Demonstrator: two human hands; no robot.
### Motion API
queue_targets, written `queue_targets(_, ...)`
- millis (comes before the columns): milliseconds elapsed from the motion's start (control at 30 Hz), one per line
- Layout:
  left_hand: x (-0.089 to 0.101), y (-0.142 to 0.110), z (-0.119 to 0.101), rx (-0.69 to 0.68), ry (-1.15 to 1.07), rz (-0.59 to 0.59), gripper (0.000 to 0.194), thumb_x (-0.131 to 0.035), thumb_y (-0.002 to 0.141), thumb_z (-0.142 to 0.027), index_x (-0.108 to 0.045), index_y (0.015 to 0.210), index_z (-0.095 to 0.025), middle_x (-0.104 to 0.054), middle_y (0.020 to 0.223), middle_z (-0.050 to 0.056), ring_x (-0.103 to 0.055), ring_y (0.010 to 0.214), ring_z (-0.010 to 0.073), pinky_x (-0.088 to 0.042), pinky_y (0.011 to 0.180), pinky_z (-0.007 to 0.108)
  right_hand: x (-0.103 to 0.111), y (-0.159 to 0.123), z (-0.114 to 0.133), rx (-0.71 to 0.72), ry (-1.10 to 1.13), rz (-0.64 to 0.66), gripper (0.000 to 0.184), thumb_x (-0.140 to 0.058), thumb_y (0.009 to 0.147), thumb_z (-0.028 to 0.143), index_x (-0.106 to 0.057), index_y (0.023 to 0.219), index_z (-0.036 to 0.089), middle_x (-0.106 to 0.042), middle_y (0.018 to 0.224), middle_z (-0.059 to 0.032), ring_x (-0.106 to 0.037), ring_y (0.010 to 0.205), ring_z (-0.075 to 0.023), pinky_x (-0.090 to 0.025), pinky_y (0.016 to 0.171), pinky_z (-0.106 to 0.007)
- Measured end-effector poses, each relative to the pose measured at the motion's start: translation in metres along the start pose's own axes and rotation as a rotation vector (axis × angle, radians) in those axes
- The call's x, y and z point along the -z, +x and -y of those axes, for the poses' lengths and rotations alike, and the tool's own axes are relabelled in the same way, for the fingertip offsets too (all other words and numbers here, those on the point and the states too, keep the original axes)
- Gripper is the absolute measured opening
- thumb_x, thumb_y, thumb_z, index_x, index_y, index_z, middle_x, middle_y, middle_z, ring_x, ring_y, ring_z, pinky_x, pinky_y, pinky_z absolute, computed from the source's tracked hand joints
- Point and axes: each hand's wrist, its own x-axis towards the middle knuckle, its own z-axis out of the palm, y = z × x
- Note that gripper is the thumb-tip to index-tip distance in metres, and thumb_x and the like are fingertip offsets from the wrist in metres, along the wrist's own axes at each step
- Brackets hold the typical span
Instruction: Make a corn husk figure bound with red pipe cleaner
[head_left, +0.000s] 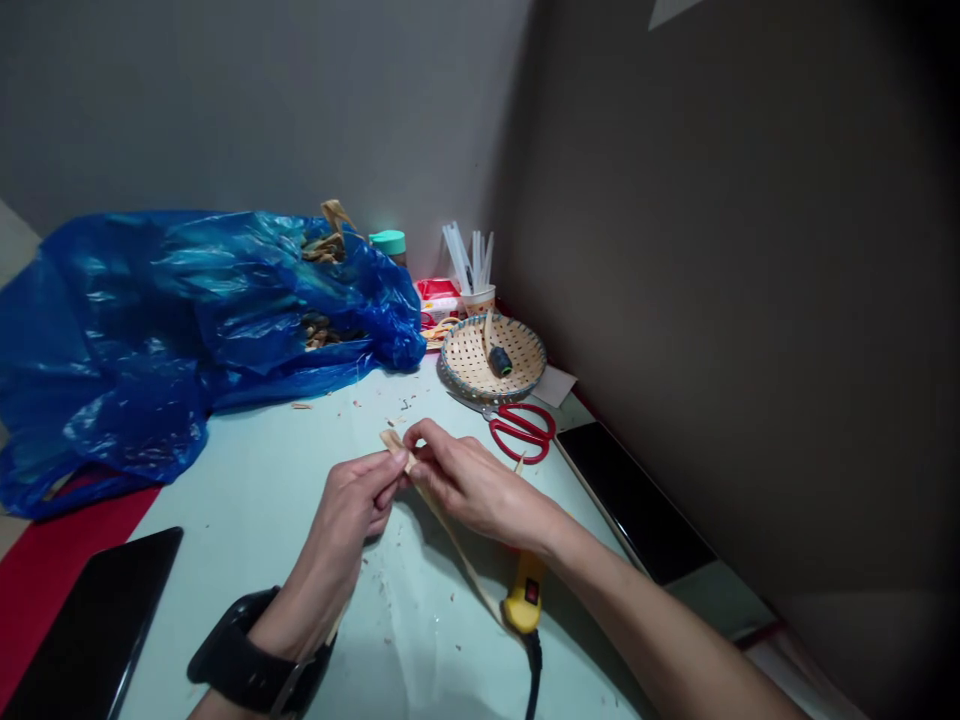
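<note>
Over the middle of the table, both hands pinch a long, flat, pale tan strip of dried plant fibre (457,548) near its upper end. My left hand (352,502) is closed on it from the left, thumb and forefinger at the edge. From the right, my right hand (476,490) pinches it with bent fingers close beside the left thumb. The strip's lower part trails down towards a yellow corded tool (527,590) with a red switch, which looks like a glue gun. My right wrist hides the tool's front. Red-handled scissors (523,432) lie beyond my right hand.
At the left back bulges a blue plastic bag (150,310) with dried strips showing. A woven basket (480,372) holds a dark small object (500,361); behind it, a cup (480,300) holds translucent sticks. Dark-screened devices lie left (97,630) and right (637,500). A wall rises at right.
</note>
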Motion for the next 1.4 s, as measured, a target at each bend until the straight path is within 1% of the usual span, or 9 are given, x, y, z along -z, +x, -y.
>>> queue_targets(167,0.007,0.003,-0.002,-0.115,0.200,-0.131,0.048,-0.067,0.073,-0.052,-0.041,0.050,-0.019,-0.027,0.047,-0.006,-0.023,0.043,0.0071,-0.016,0.041,0.022,0.004,0.003,-0.002,0.002,-0.130,-0.054,0.022,-0.045,0.095,0.023,-0.051,0.116,0.022,-0.061,0.078,0.0002,-0.053,0.070,-0.0150,-0.034,0.065,-0.024)
queue_targets(333,0.008,0.000,-0.004,-0.339,0.497,-0.311,0.032,-0.065,0.076,-0.047,-0.062,0.059,-0.020,-0.045,0.050,-0.003,-0.038,0.050,0.0122,-0.029,0.048,0.024,-0.005,0.002,0.005,-0.012,-0.320,-0.207,0.015,-0.046,0.093,0.018,-0.059,0.084,0.017,-0.064,0.080,-0.0044,-0.054,0.070,-0.0141,-0.034,0.064,-0.026)
queue_targets(433,0.003,-0.002,-0.005,-0.369,0.505,-0.379,0.024,-0.065,0.075,-0.043,-0.073,0.075,-0.020,-0.061,0.058,0.000,-0.050,0.057,0.0157,-0.037,0.053,0.026,-0.016,-0.003,0.015,0.031,-0.403,-0.248,0.018,-0.043,0.094,0.021,-0.059,0.086,0.017,-0.064,0.079,-0.0038,-0.054,0.068,-0.0149,-0.035,0.064,-0.027)
queue_targets(600,0.002,-0.003,-0.006,-0.133,0.082,-0.268,0.031,-0.076,0.062,-0.041,-0.075,0.080,-0.016,-0.068,0.070,0.003,-0.058,0.061,0.0157,-0.042,0.053,0.024,-0.039,-0.013,0.021,0.208,-0.637,-0.152,0.017,-0.048,0.088,0.015,-0.057,0.101,0.012,-0.064,0.088,-0.0099,-0.057,0.080,-0.0222,-0.039,0.058,-0.031)
queue_targets(767,0.005,-0.001,-0.002,0.026,-0.062,-0.174,0.038,-0.078,0.061,-0.040,-0.072,0.087,-0.013,-0.063,0.062,0.000,-0.044,0.045,0.0070,-0.028,0.041,0.018,-0.051,-0.013,0.016,0.315,-0.789,-0.106,0.017,-0.046,0.088,0.012,-0.059,0.098,0.008,-0.063,0.087,-0.0120,-0.054,0.080,-0.0241,-0.042,0.060,-0.035)
queue_targets(900,0.002,0.002,0.000,-0.081,-0.065,-0.147,0.030,-0.075,0.066,-0.039,-0.068,0.080,-0.014,-0.058,0.060,-0.002,-0.050,0.054,0.0102,-0.036,0.049,0.020,-0.042,-0.011,0.019,0.251,-0.627,-0.145,0.018,-0.048,0.093,0.025,-0.061,0.092,0.013,-0.064,0.086,-0.0101,-0.053,0.086,-0.0241,-0.043,0.077,-0.040)
queue_targets(1133,0.002,0.001,-0.001,-0.284,0.041,-0.130,0.025,-0.063,0.080,-0.039,-0.061,0.074,-0.015,-0.053,0.066,-0.003,-0.046,0.060,0.0104,-0.037,0.057,0.021,-0.023,-0.002,0.017,-0.024,0.106,-0.196,0.024,-0.057,0.089,0.028,-0.050,0.110,0.019,-0.059,0.106,-0.0050,-0.058,0.091,-0.0164,-0.045,0.082,-0.032)
queue_targets(1300,0.001,0.002,0.002,-0.379,0.212,-0.176,0.025,-0.053,0.086,-0.038,-0.057,0.072,-0.017,-0.046,0.062,-0.004,-0.041,0.058,0.0109,-0.033,0.055,0.022,-0.032,0.001,0.012,-0.078,0.154,-0.180,0.018,-0.053,0.088,0.026,-0.046,0.105,0.020,-0.056,0.104,-0.0048,-0.057,0.084,-0.0152,-0.044,0.075,-0.030)
queue_targets(1400,0.004,0.004,0.004,-0.427,0.467,-0.252,0.023,-0.047,0.088,-0.032,-0.060,0.075,-0.018,-0.054,0.066,-0.002,-0.046,0.062,0.0133,-0.035,0.060,0.024,-0.036,0.008,0.010,-0.134,0.144,-0.133,0.013,-0.047,0.088,0.019,-0.045,0.100,0.019,-0.057,0.097,-0.0046,-0.056,0.080,-0.0154,-0.042,0.070,-0.028)
